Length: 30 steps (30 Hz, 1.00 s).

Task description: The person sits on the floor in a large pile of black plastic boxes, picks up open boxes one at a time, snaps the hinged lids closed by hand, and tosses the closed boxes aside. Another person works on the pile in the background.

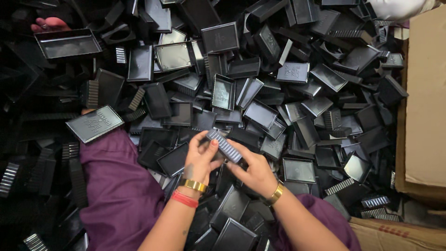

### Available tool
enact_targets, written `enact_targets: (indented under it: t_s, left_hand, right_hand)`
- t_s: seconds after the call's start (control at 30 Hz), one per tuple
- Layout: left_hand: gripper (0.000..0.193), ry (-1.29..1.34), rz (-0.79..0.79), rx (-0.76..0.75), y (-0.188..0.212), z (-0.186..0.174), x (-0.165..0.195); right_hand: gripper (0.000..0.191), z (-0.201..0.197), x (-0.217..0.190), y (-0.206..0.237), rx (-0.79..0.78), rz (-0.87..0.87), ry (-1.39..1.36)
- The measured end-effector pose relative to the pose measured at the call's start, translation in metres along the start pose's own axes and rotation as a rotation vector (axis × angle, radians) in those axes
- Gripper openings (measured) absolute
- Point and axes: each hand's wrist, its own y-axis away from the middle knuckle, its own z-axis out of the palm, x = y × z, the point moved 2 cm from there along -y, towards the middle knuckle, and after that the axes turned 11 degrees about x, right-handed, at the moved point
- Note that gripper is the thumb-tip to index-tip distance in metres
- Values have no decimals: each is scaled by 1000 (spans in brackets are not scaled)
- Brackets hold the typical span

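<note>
Both of my hands hold one small black plastic box (225,146) with a ribbed side, above a large heap of similar black boxes and lids (278,83). My left hand (200,158) grips its near-left end with thumb and fingers; a gold bangle and red thread sit on that wrist. My right hand (253,172) grips the lower right end and wears a gold bangle too. My legs in purple cloth (116,186) lie among the pieces.
A flat black lid (95,123) rests on my left knee. Another person's fingers (50,24) hold a black tray (68,43) at the top left. A brown cardboard carton (425,102) stands at the right edge, more cardboard (395,234) at the lower right.
</note>
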Motion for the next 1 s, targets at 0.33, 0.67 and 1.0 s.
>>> enact_targets:
  t_s: [0.33, 0.67, 1.0]
  left_hand:
    - [32, -1152, 487, -639, 8, 2, 19]
    - [28, -1619, 1383, 354, -26, -17, 71]
    - [36, -759, 676, 240, -48, -42, 69]
  right_hand:
    - [48, -84, 43, -24, -78, 315, -308]
    - [48, 2, 47, -46, 188, -378, 869]
    - [55, -43, 78, -46, 215, 159, 81]
